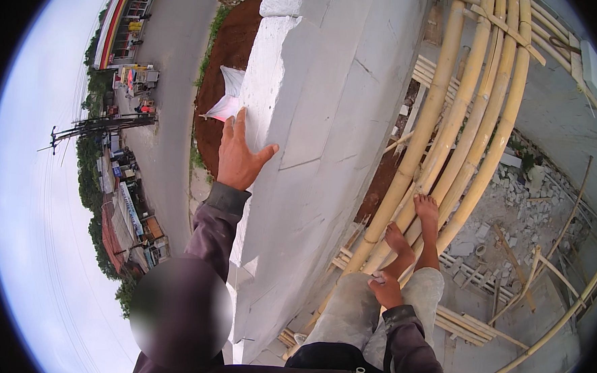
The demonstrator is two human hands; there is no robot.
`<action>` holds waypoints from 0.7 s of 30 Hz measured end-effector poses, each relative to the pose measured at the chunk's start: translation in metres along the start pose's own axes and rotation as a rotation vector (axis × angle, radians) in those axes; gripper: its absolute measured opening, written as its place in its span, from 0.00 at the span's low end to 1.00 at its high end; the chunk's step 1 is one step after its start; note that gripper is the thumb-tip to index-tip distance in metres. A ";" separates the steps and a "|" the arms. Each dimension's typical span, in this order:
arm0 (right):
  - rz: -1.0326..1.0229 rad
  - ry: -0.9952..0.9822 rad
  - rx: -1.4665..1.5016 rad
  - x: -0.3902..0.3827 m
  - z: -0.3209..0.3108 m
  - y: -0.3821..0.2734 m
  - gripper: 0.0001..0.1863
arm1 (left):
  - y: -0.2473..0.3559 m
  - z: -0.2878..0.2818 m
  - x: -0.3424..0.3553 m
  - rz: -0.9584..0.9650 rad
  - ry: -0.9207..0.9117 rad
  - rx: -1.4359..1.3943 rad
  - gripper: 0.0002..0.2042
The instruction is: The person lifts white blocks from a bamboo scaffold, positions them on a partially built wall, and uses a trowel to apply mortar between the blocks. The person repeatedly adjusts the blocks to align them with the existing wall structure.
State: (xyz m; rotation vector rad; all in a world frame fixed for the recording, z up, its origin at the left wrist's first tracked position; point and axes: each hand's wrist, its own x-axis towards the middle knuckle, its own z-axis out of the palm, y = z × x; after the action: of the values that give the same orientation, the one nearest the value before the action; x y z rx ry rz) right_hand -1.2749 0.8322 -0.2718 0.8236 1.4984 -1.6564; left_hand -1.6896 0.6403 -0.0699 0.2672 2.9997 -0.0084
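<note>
My left hand point(241, 154) lies on the rough white top edge of a grey block wall point(315, 133), its fingers stretched out and the thumb spread apart. Nothing is held in it. My right hand point(386, 290) is low in front of my pale, dusty trousers point(346, 310), close to the knee. Its fingers are curled together, and whatever they may hold is hidden. Under my bare feet point(427, 210) run thick bamboo poles point(443, 140) laid side by side as a walkway along the wall.
Far below on the right, broken blocks and rubble point(492, 224) cover the ground beside more bamboo poles point(546, 348). Beyond the wall lie red soil point(235, 41), a pale sheet point(225, 105) and a road point(173, 65). Shops and a utility pole point(102, 127) stand across it.
</note>
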 end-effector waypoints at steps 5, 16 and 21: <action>0.048 -0.024 0.141 0.004 0.001 -0.004 0.23 | -0.024 -0.007 -0.016 -0.050 -0.016 -0.404 0.42; 0.082 -0.031 0.135 0.000 -0.006 -0.017 0.22 | -0.089 -0.027 -0.082 -0.134 -0.389 -0.376 0.41; 0.079 -0.009 0.068 -0.001 -0.008 -0.016 0.22 | -0.107 -0.016 -0.114 -0.132 -0.348 -0.365 0.44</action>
State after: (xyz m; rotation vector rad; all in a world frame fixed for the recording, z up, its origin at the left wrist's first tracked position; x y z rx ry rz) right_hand -1.2878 0.8411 -0.2637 0.9000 1.3924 -1.6580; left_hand -1.5993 0.5150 -0.0403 0.0234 2.6018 0.4275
